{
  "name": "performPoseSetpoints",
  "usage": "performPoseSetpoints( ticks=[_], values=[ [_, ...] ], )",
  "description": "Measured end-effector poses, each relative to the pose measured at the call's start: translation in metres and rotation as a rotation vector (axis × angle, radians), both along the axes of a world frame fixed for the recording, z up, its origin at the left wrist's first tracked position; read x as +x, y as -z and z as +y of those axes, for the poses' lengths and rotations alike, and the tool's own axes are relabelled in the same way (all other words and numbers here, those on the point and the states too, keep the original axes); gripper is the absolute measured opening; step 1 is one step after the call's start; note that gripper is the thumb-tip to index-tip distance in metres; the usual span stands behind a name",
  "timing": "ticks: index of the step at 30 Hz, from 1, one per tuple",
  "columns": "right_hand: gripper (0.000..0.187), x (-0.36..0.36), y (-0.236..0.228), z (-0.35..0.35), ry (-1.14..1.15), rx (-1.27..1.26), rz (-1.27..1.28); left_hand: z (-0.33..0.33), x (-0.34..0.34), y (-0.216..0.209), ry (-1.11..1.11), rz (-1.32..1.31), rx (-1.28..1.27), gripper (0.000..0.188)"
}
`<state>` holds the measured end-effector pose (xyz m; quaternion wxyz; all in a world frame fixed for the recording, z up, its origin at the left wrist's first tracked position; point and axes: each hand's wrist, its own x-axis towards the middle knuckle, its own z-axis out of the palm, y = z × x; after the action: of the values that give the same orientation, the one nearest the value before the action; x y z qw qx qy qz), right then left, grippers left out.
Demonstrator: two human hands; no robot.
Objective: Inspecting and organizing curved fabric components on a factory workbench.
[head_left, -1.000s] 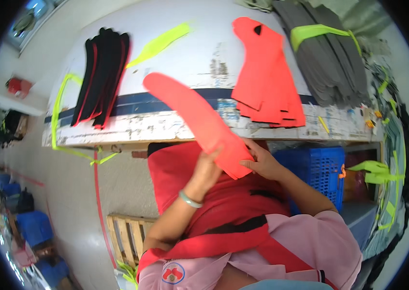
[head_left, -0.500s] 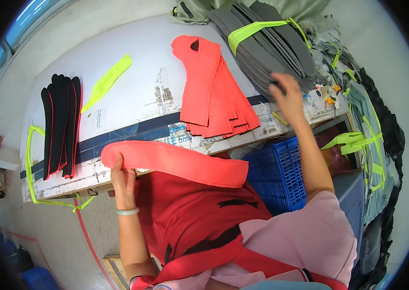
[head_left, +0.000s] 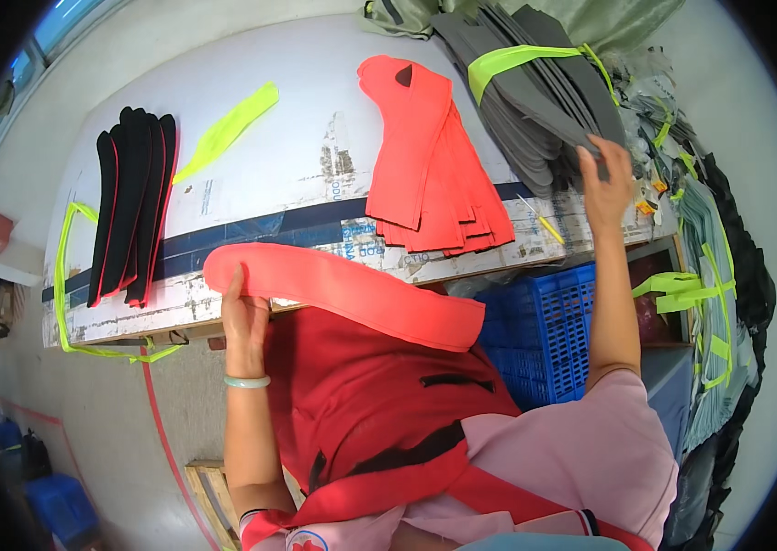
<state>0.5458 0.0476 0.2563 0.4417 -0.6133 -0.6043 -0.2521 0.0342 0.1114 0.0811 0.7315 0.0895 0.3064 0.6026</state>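
Note:
My left hand (head_left: 244, 317) grips the rounded left end of a long curved coral fabric piece (head_left: 352, 294), its thumb on top. The piece hangs over the table's front edge, in front of my red apron. At the right, my right hand (head_left: 609, 188) has its fingers apart, with the fingertips at the lower edge of a stack of grey curved pieces (head_left: 535, 110); whether they grip one cannot be made out. A lime-yellow band (head_left: 517, 60) wraps that stack. Fanned coral pieces (head_left: 425, 165) lie left of it on the table.
Black pieces with coral edges (head_left: 131, 207) and a lime strip (head_left: 228, 129) lie on the white table (head_left: 292, 156). A yellow-handled thin tool (head_left: 549, 228) rests near its edge. A blue crate (head_left: 540, 321) stands below. Bundled grey-green strips (head_left: 705, 266) hang right.
My right hand has moved right and slightly down along the grey stack's edge. The coral piece stays in my left hand, its right end tilted a little lower. The view has shifted.

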Motion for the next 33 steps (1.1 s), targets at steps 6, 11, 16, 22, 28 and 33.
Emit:
performPoseSetpoints(
  ticks=[6, 11, 16, 22, 28, 33],
  values=[
    [0.030, -0.004, -0.010, -0.010, 0.112, -0.340, 0.160, 0.001, -0.001, 0.005, -0.002, 0.062, 0.008, 0.025],
    [0.040, 0.022, 0.006, -0.019, 0.174, -0.678, 0.004, -0.001, 0.002, 0.000, 0.026, 0.040, 0.013, 0.026],
    [0.032, 0.029, 0.006, -0.025, 0.241, -0.463, 0.398, -0.001, -0.001, 0.004, 0.027, 0.039, -0.002, 0.026],
    [0.024, 0.021, 0.005, -0.026, 0.212, -0.111, 0.153, -0.001, -0.003, 0.006, 0.041, 0.038, 0.011, 0.026],
    [0.032, 0.044, 0.019, 0.001, 0.019, 0.193, 0.670, -0.002, 0.000, 0.004, 0.037, 0.040, 0.038, 0.026],
    [0.044, 0.038, -0.011, 0.002, -0.012, 0.513, 0.453, -0.003, -0.003, 0.008, 0.056, 0.001, 0.050, 0.028]
  ],
)
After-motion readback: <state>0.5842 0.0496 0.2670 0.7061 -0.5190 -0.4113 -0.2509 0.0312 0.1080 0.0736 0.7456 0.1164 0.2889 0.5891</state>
